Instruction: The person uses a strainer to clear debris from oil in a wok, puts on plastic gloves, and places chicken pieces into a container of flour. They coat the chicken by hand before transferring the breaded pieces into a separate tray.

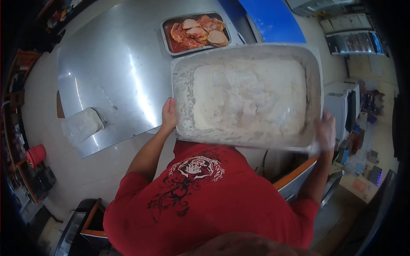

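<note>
A large rectangular metal pan is held in front of my red shirt, its near edge at my chest. Pale flour covers its bottom, with flour-coated lumps in the middle whose kind I cannot make out. My left hand is closed on the pan's left side, the thumb up along the wall. My right hand, dusted white and smeared by motion, grips the right rim near the front corner. Just beyond the pan, a smaller metal tray holds several pieces of raw, reddish seasoned meat.
The steel table extends to the left, with a clear plastic bag of white stuff near its front left corner. A blue surface lies at the back right. Shelves, a red bucket and an orange-edged cabinet stand around.
</note>
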`<state>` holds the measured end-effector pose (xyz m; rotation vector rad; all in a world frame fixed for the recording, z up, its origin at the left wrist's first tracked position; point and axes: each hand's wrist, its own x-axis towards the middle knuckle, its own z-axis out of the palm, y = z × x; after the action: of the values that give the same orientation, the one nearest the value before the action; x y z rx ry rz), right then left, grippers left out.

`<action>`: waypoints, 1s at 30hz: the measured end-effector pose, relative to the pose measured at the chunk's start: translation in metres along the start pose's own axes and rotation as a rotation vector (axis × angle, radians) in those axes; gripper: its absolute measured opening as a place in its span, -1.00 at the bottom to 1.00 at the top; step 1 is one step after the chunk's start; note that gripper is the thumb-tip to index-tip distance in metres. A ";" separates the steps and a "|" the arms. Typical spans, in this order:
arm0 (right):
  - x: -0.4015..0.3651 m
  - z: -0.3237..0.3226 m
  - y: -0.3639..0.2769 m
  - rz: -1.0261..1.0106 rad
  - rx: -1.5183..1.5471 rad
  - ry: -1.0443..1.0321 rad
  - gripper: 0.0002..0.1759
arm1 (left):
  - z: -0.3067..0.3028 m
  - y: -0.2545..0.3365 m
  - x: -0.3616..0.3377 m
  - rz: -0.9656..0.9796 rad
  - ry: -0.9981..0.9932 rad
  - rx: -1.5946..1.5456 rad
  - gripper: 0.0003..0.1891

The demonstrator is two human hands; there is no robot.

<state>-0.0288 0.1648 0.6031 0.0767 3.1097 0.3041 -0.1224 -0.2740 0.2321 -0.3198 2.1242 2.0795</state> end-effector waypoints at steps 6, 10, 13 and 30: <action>0.013 0.012 0.043 -0.234 -0.357 -0.078 -0.68 | 0.005 -0.011 0.002 -0.125 0.004 -0.155 -0.64; 0.019 0.010 0.060 -0.222 -0.189 0.008 -0.58 | 0.000 0.010 -0.013 -0.181 -0.008 -0.283 -0.64; 0.056 0.026 0.041 0.397 0.359 -0.188 -0.47 | -0.003 -0.004 -0.017 -0.145 0.027 -0.245 -0.64; 0.029 0.023 0.056 0.299 0.049 -0.141 -0.36 | -0.015 0.006 -0.016 -0.043 0.052 -0.172 -0.67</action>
<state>-0.0549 0.2251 0.5914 0.5415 2.9597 0.2157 -0.1074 -0.2884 0.2425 -0.4411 1.9506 2.2567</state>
